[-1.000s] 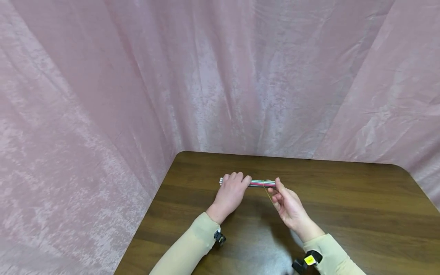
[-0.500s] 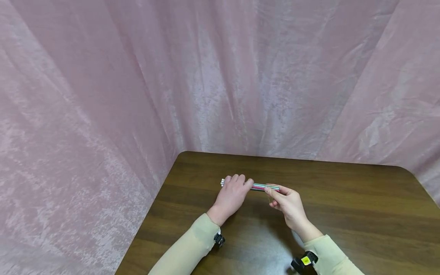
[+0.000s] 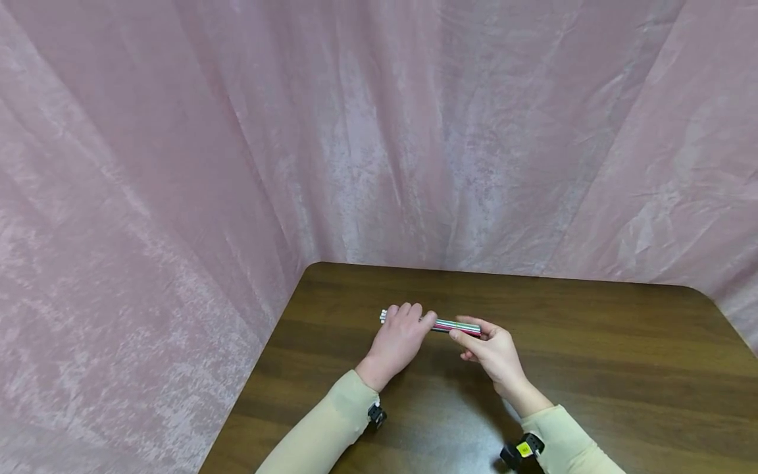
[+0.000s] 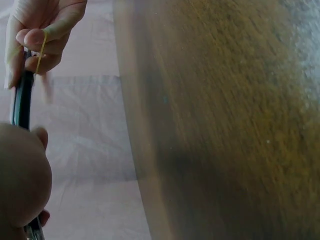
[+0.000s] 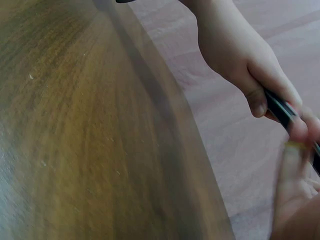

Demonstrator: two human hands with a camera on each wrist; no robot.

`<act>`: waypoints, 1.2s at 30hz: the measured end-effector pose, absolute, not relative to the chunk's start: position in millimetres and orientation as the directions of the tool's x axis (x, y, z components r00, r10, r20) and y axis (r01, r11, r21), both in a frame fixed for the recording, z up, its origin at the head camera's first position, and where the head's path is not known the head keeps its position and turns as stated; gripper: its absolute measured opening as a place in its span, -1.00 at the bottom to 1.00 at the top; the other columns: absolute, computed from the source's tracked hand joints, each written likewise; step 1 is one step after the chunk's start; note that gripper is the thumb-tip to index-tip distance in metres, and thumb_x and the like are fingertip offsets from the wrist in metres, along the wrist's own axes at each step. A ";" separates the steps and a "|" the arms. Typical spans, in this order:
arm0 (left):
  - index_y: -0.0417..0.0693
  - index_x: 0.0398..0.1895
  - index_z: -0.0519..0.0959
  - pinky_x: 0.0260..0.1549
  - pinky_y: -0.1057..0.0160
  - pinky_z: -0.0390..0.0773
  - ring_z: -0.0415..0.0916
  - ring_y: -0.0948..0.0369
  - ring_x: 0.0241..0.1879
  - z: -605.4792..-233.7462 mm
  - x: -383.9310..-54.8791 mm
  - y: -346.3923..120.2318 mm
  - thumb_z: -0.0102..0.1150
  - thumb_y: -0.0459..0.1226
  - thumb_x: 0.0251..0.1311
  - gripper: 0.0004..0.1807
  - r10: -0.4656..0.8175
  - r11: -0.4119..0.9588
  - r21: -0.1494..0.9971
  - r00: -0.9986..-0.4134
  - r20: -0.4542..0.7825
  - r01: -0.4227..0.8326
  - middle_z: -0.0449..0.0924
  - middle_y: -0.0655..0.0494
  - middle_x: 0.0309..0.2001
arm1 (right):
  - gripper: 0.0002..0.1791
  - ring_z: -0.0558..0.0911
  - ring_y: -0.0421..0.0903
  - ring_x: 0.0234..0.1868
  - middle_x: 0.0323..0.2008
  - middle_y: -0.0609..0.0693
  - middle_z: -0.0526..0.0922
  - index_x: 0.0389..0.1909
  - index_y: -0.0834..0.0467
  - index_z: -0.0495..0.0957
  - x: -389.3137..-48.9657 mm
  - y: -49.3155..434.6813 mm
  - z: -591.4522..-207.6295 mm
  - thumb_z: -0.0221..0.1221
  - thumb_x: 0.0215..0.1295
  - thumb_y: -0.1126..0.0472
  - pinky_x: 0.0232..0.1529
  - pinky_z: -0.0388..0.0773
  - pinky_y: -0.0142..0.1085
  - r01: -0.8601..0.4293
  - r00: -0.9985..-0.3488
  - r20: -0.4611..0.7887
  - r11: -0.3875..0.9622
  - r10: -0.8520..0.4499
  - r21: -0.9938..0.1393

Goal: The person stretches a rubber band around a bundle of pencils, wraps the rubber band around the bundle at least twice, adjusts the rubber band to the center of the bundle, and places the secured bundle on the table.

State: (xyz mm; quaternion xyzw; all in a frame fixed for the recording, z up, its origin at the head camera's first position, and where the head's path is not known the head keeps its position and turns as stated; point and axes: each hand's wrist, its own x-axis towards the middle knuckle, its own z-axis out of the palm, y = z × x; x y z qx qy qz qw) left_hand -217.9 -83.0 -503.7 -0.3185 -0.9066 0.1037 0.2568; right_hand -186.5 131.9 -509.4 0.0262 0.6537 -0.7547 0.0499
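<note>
A bundle of slim, pen-like sticks (image 3: 444, 325) in white, pink, green and black is held up over the table, lying crosswise. My left hand (image 3: 398, 339) grips it from above near its left part, and the white ends poke out past the fingers. At the other end is my right hand (image 3: 499, 355), with thumb below and forefinger above the sticks. A thin yellow rubber band (image 4: 41, 52) runs over the bent right fingers beside the bundle in the left wrist view. The right fingertips are blurred in the right wrist view.
Beneath both hands lies a brown wooden table (image 3: 592, 355) with rounded far corners. Pink velvety curtains (image 3: 379, 131) hang behind it and along its left side. Each sleeved wrist wears a small black camera (image 3: 376, 415).
My right hand has turned over, its thumb swinging from above the bundle's right end to below it, with fingers closing in. The bundle's right end has dipped slightly; my left hand stays nearly still.
</note>
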 end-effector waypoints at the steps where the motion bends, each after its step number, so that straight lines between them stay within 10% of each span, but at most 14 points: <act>1: 0.11 -0.02 0.51 -0.25 0.14 0.43 0.51 0.13 -0.26 -504.9 -217.5 -82.6 0.22 -0.30 0.51 -0.87 0.635 0.772 -0.353 -0.663 0.396 0.528 0.54 0.12 -0.24 | -0.40 0.60 -0.22 -0.59 -0.32 -0.02 0.77 0.29 0.37 0.56 -186.7 131.9 -510.5 0.51 0.29 0.27 -0.37 0.69 -0.34 0.111 -0.993 -0.105 -0.136 -0.051 -0.985; 28: 0.15 0.04 0.52 -0.22 0.16 0.42 0.48 0.14 -0.27 -508.8 -220.3 -81.0 0.13 -0.28 0.55 -0.86 0.717 0.695 -0.444 -0.596 0.362 0.566 0.53 0.14 -0.23 | -0.59 0.75 -0.03 -0.30 -0.24 0.08 0.67 0.03 0.37 0.37 -183.9 145.3 -515.3 0.37 0.28 0.47 -0.19 0.75 -0.20 0.017 -0.978 -0.003 -0.070 -0.208 -0.997; 36: 0.13 -0.01 0.51 -0.26 0.18 0.42 0.48 0.16 -0.29 -510.9 -220.1 -82.0 0.23 -0.24 0.51 -0.88 0.703 0.707 -0.457 -0.607 0.370 0.540 0.52 0.16 -0.26 | -0.60 0.63 -0.16 -0.30 -0.21 0.04 0.69 0.05 0.19 0.57 -179.3 148.5 -522.6 0.49 0.28 0.28 -0.24 0.55 -0.34 -0.115 -0.990 0.092 0.233 -0.108 -0.966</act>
